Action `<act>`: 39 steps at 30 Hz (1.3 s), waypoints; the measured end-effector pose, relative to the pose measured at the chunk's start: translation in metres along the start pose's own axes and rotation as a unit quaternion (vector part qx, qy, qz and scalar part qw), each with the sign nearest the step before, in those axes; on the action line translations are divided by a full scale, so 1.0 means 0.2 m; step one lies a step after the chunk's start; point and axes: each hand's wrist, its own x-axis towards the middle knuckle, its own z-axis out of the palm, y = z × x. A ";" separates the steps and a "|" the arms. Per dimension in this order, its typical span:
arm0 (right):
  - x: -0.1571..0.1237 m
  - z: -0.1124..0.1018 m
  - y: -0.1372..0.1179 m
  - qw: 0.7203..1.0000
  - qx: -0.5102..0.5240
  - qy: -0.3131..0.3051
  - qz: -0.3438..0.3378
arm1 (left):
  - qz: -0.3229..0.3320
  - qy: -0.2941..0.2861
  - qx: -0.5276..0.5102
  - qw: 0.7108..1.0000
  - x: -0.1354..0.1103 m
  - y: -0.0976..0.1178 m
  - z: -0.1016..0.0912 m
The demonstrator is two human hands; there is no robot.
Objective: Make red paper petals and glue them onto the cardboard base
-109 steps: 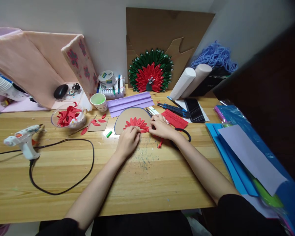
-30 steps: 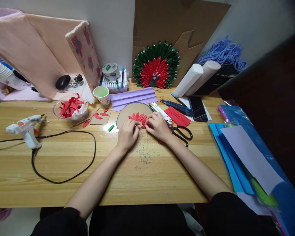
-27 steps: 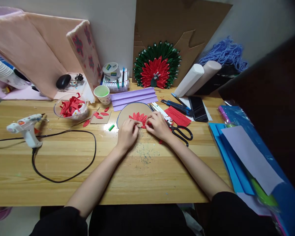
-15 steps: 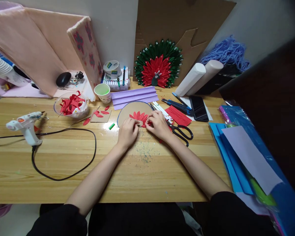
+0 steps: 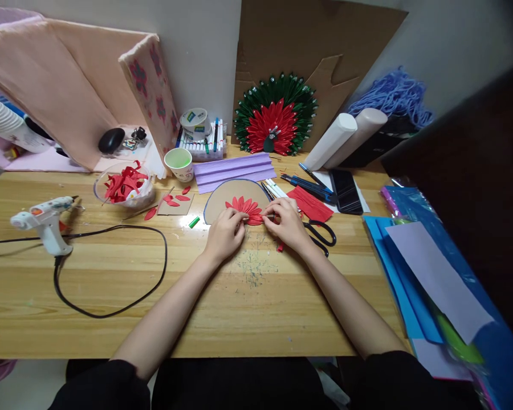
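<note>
A fan of red paper petals (image 5: 241, 205) lies on a half-round piece of cardboard (image 5: 220, 198) with a blue-outlined edge. My left hand (image 5: 224, 233) rests at the lower left of the fan, fingers curled and fingertips pressed together on the petals' base. On the fan's right side, my right hand (image 5: 287, 223) pinches at the end of a lowest petal; its fingertips partly hide that spot. Black-handled scissors (image 5: 322, 234) lie beside my right hand, which covers part of them. White markers (image 5: 277, 189) and red crepe paper (image 5: 311, 203) are just beyond it.
At left are a hot glue gun (image 5: 51, 225) with a looped cord, and a bowl of red scraps (image 5: 126, 185). Loose petals (image 5: 182, 198), a paper cup (image 5: 179, 164) and purple paper (image 5: 235, 171) lie nearby. A green-and-red peacock craft (image 5: 276, 114) stands behind; a phone (image 5: 346, 192) lies right.
My right hand has shifted a little to the right, uncovering more red petals between the hands. My left hand has moved slightly right along the base of the fan.
</note>
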 end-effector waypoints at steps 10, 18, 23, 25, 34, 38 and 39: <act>-0.05 0.02 0.03 1.000 -0.003 0.025 0.000 | 0.031 -0.038 0.035 0.998 0.00 0.00 0.01; -0.05 0.05 0.04 1.000 -0.004 0.020 0.022 | 0.035 -0.044 0.036 0.998 0.01 0.00 0.01; -0.05 0.04 0.02 0.999 -0.027 0.023 0.026 | 0.031 -0.048 0.036 0.998 0.01 -0.01 0.01; -0.06 0.03 0.01 0.999 -0.034 0.026 0.013 | 0.029 -0.048 0.036 0.998 0.01 0.00 0.01; -0.07 0.00 0.01 0.998 -0.022 0.058 -0.021 | -0.012 0.049 0.000 0.999 0.00 0.02 -0.02; -0.07 0.01 0.03 0.998 -0.024 0.056 -0.009 | -0.063 0.127 0.005 0.990 0.01 0.02 -0.06; -0.07 0.01 0.03 0.998 -0.022 0.060 -0.007 | -0.070 0.143 0.003 0.987 0.01 0.03 -0.08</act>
